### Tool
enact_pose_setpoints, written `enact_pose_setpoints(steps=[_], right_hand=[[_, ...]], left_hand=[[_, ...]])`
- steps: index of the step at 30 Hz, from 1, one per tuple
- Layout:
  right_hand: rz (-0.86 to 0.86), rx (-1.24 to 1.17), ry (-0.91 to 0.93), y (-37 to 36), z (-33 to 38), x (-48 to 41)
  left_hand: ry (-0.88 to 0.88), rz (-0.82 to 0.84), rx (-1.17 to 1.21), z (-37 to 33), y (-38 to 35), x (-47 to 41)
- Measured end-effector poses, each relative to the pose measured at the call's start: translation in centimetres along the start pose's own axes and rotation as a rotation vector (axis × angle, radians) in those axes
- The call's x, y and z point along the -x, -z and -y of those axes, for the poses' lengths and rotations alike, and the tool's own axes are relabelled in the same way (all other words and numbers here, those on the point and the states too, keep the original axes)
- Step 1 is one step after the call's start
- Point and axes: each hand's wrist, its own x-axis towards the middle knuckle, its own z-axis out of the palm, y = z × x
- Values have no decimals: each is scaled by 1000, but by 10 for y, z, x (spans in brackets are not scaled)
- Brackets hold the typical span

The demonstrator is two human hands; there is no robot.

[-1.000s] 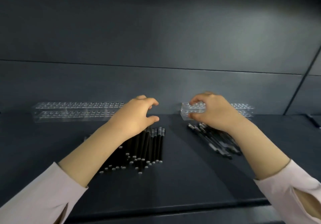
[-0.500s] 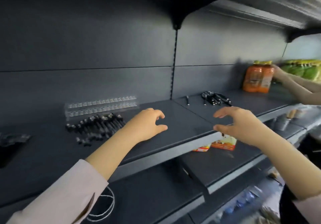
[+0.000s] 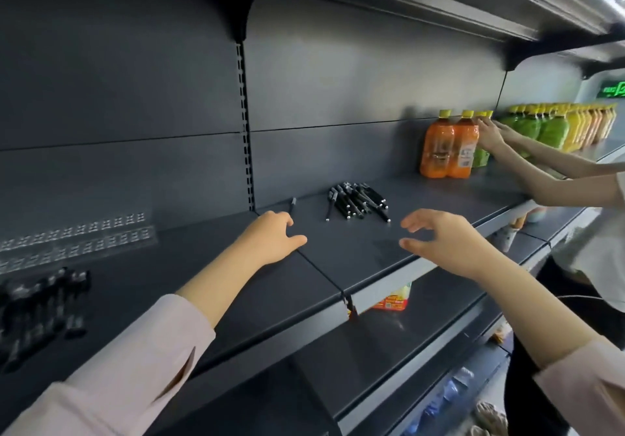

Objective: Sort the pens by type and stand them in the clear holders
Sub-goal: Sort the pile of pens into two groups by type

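A heap of black pens (image 3: 356,201) lies on the dark shelf (image 3: 338,253) right of the upright, with one lone pen (image 3: 292,205) near the back wall. My left hand (image 3: 270,238) hovers over the shelf, fingers loosely curled, holding nothing. My right hand (image 3: 439,238) reaches toward the heap, fingers spread, empty. A clear holder (image 3: 77,236) with rows of holes stands at the far left against the back wall. In front of it lies a blurred pile of black pens (image 3: 40,307).
Orange drink bottles (image 3: 448,146) stand at the back right, with green and yellow bottles (image 3: 558,128) beyond. Another person's hands (image 3: 490,134) touch those bottles. A carton (image 3: 392,300) sits on the lower shelf under the front edge.
The view has swung right: the holder and first pen pile slid to the far left, and the second heap of pens is now ahead. Both hands stay empty and reach forward.
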Motion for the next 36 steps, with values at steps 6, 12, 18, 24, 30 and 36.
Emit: enact_pose_setpoints(steps=[6,12,18,24,30,36], right_hand=[[9,-39,29,-14,-38,-66],[40,-96,86,-30,-70,-152],[153,-145,199,-57,-97,-247],[267,-207,321,-79,-115,-311],[256,-282,409,-93,-124,-336],[310,-499,330,-96,-133,-352]], left_hand=[[114,16,-39,-13,-18,-71],[272,2,-12,-24,-46,-122],[509,-6,14,-35,-65,-160],[612,-62,-45,-54,-79,-188],[599,-108,61,-87,-96,-209],[691,-106,9,-121,-116,-238]])
